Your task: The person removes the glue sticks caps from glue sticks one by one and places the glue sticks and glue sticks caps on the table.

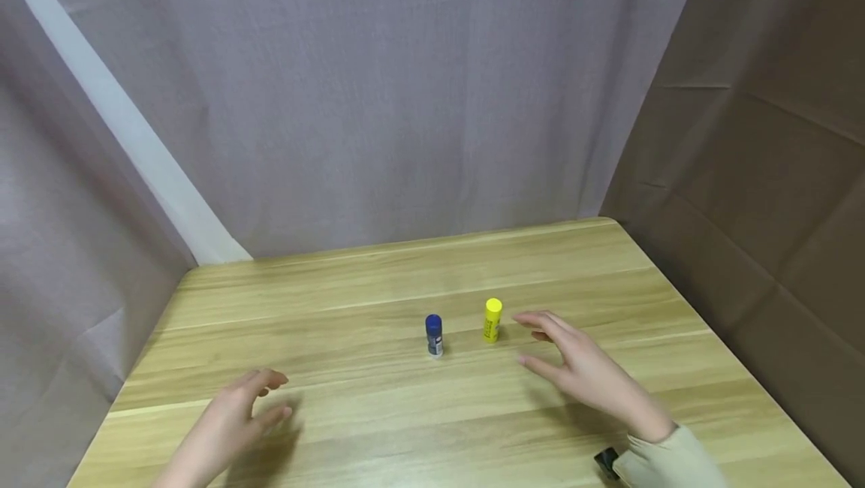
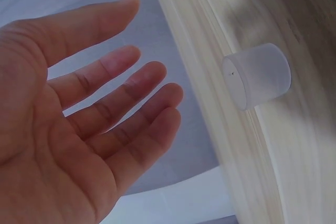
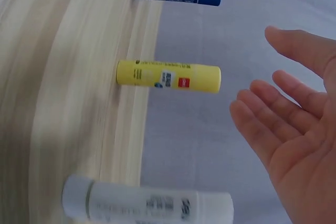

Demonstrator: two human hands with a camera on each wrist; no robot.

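Left hand (image 1: 233,414) is hovering wide, holding nothing, near a frosted cylinder (image 2: 262,76). Right hand (image 1: 574,360) is hovering wide, also bare. White glue stick (image 3: 152,203), blue-capped glue stick (image 1: 434,335), then yellow glue stick (image 1: 492,320) just off the right hand are standing on the counter (image 1: 378,413): likely light, stiff, slick; I'd be gripping mid-barrel. Counting three sticks, one cylinder.

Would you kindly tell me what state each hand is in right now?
Left hand: open, holding nothing.
Right hand: open near the upright yellow tube, holding nothing.
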